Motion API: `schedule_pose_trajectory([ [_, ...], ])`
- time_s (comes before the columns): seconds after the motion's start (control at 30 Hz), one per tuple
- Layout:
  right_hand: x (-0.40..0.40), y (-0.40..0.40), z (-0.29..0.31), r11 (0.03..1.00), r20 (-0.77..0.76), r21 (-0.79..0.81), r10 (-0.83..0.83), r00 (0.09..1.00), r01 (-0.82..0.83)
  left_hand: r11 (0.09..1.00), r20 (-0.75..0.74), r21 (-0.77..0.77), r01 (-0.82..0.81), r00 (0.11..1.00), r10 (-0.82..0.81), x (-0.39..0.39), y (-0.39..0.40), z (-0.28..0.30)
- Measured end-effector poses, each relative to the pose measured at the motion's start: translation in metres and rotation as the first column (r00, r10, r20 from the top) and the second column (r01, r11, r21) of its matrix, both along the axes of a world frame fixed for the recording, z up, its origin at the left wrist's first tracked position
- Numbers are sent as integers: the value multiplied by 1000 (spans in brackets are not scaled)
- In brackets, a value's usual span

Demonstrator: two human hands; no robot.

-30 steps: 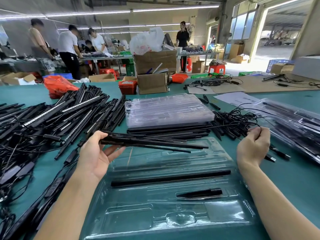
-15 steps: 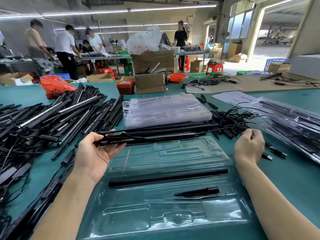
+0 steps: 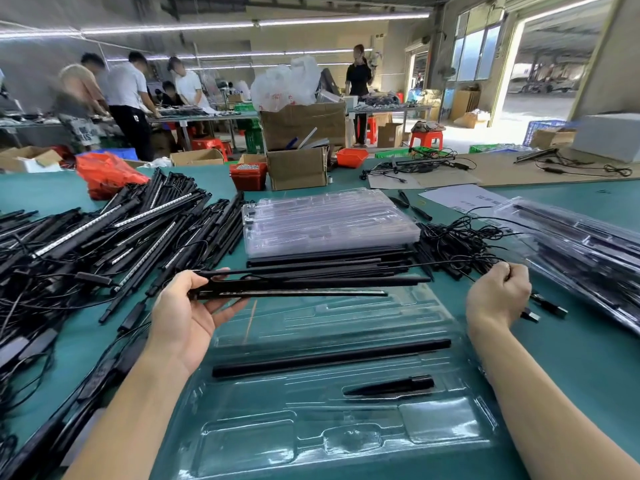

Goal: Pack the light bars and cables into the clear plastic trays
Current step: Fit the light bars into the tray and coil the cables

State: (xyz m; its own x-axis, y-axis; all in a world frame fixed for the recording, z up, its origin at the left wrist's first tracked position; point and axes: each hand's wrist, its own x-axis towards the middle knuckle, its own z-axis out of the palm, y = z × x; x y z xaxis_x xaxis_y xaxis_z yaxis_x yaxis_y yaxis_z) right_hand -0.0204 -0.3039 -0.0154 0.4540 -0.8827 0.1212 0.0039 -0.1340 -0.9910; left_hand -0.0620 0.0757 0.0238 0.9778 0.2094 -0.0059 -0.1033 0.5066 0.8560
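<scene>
Left hand point(image 3: 194, 308) grips bars point(image 3: 304, 287) at 10 o'clock over tray point(image 3: 346, 441); right hand point(image 3: 498, 296) pinches cable point(image 3: 460, 268), prob. theirs. Keep bars level w/ slots, cable slack, seat ends first.

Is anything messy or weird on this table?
Yes. The loose cables beyond the right hand lie in a knotted tangle, and the light bars on the left are heaped crisscross. Nothing looks broken.
</scene>
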Motion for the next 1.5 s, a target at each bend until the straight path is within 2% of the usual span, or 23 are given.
schedule_pose_trajectory([
  [0.27, 3, -3, -6, 999, -57, -1, 32, 998, -32, 982, 88, 8, 187, 978, -187, -7, 10, -2],
  [0.43, 5, -7, -8, 1000, -35, -5, 1, 999, -1, 914, 171, 52, 402, 898, -405, -12, 21, -9],
  [0.53, 5, -8, -8, 1000, -12, 9, -9, 1000, 9, 867, 171, 106, 488, 850, -499, -16, 23, -10],
  [0.63, 5, -8, -7, 1000, -16, 16, -12, 1000, 12, 831, 128, 152, 535, 823, -553, -21, 26, -10],
  [0.77, 4, -6, -5, 1000, -26, 21, -17, 1000, 17, 810, -46, 332, 484, 866, -498, -27, 33, -8],
  [0.87, 3, -4, -4, 1000, -40, 16, -8, 999, 8, 722, -158, 448, 528, 841, -517, -32, 44, -1],
  [0.93, 2, -2, -3, 1000, -44, 0, -6, 999, 6, 696, -206, 412, 587, 805, -557, -35, 53, 2],
  [1.0, 1, 0, -2, 1000, -39, -19, 4, 999, -5, 710, -215, 315, 629, 777, -592, -40, 55, 8],
  [1.07, -1, 1, 0, 999, -38, -32, 15, 999, -16, 762, -245, 296, 575, 817, -522, -42, 44, 10],
  [1.13, -3, 4, 1, 999, -37, -33, 34, 999, -35, 805, -285, 439, 400, 911, -297, -41, 28, 3],
  [1.2, -3, 5, 2, 998, -22, -47, 43, 999, -44, 811, -242, 541, 221, 965, -102, -39, 10, -3],
  [1.37, -7, 6, 12, 989, -1, -116, 90, 996, -89, 888, -146, 451, 87, 989, -23, -46, 2, -9],
  [1.43, -7, 8, 24, 965, -3, -192, 178, 984, -176, 908, -112, 416, 45, 994, 1, -51, 1, -12],
  [1.5, -6, 13, 41, 942, 63, -206, 284, 957, -266, 921, -94, 388, 24, 995, 13, -56, 1, -16],
])
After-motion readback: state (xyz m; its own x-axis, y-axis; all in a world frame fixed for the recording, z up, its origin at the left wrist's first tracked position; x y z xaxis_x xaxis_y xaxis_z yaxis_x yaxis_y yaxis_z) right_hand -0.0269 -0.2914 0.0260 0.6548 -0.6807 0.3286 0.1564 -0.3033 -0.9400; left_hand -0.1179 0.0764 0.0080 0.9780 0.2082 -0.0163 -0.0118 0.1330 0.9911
